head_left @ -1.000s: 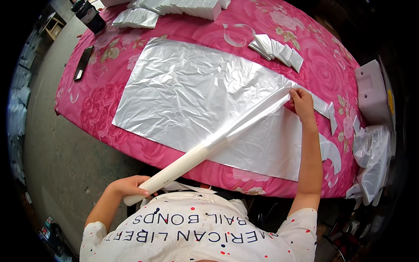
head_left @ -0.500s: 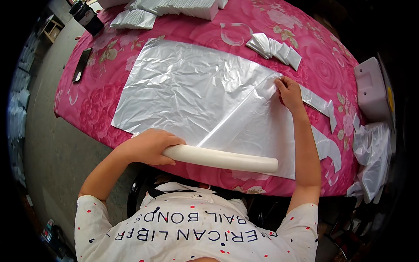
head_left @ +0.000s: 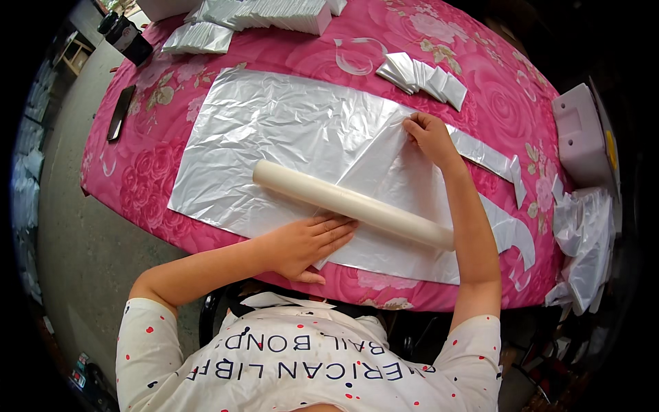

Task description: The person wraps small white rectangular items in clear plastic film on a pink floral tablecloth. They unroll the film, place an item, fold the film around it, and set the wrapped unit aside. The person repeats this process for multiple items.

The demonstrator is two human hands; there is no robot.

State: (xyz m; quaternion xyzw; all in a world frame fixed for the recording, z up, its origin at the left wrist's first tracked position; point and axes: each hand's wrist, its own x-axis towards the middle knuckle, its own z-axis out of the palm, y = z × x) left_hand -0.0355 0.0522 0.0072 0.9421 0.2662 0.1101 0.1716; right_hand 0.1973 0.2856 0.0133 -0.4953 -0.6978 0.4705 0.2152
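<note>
A creased, translucent silvery plastic sheet (head_left: 274,110) lies spread over the table, with a fold line running slantwise across its right half. On top of it rests a long off-white tube (head_left: 353,204), slanting from the middle left to lower right; its right end meets my right forearm in the view. My left hand (head_left: 312,246) lies flat on the sheet's near edge, fingers stretched out, fingertips against or just beside the tube. At the sheet's far right corner, my right hand (head_left: 429,137) pinches the plastic between thumb and fingers.
A pink floral tablecloth (head_left: 154,161) covers the table. Folded plastic packets (head_left: 425,79) lie at the far right, and stacks of them (head_left: 274,17) at the back. Plastic strips (head_left: 487,154) lie right. A dark bottle (head_left: 127,40) and black flat object (head_left: 121,113) are left; a pale box (head_left: 583,137) stands right.
My left hand has let go of the tube's left end and moved right, onto the sheet's near edge. The tube now lies farther up the sheet. My right hand has shifted left, still pinching.
</note>
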